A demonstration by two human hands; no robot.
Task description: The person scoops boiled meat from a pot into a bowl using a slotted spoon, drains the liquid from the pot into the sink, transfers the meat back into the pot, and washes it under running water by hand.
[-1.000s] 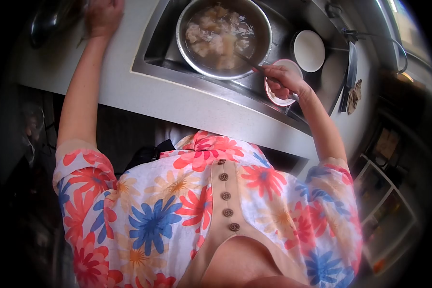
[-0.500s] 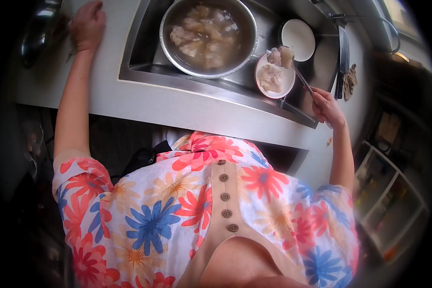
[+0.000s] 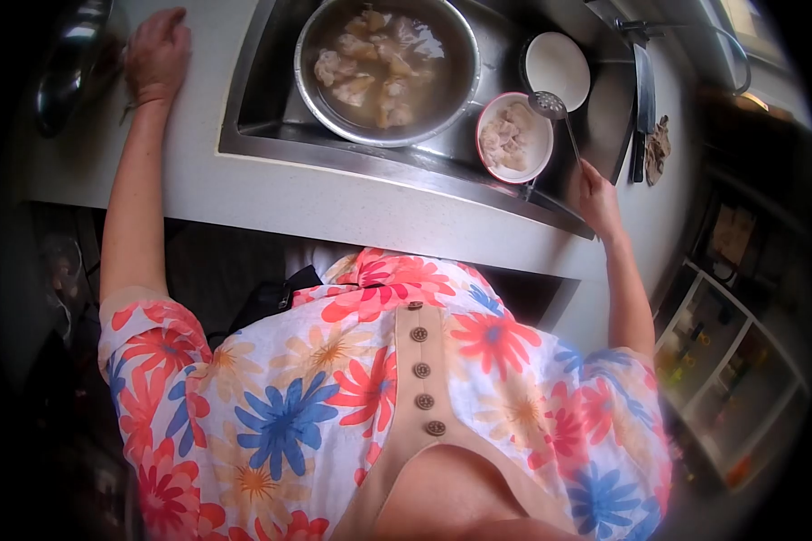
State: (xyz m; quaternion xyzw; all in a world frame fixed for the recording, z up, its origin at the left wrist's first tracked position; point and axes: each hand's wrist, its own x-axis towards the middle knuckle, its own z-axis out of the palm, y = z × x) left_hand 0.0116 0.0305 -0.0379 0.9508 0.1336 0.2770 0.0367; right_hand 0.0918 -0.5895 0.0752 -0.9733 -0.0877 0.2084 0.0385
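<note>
Landmark: basin (image 3: 387,142); it sits in the sink (image 3: 260,113), beyond the counter (image 3: 189,185) edge; cloudy liquid inside, meat (image 3: 392,101) partly submerged.

Steel vessel (image 3: 60,90) well left of basin, at frame edge, partly lost in shadow; pale dish (image 3: 558,70) right of basin; bowl (image 3: 541,144), red-rimmed, also right of basin, just beside it and closer to the wearer than the dish; pale chunks (image 3: 503,140) inside; knife (image 3: 644,95) farther right of basin, past the sink wall.

Right hand (image 3: 600,200) right of basin, beyond the bowl; fingers together, clamped on the handle end of the skimmer (image 3: 549,105); left hand (image 3: 158,54) left of basin, resting on the counter, nearest the steel vessel; fingers slightly bent, underside hidden, so cannot tell whether it grips anything.

Key relation: skimmer head lies on the basin side of the grip, over the bowl's far right rim; contact with rim cannot be judged; long axis slants from head down and away from basin to the right hand; right hand much the nearer to bowl, left across the basin from it; head's holes in view.
</note>
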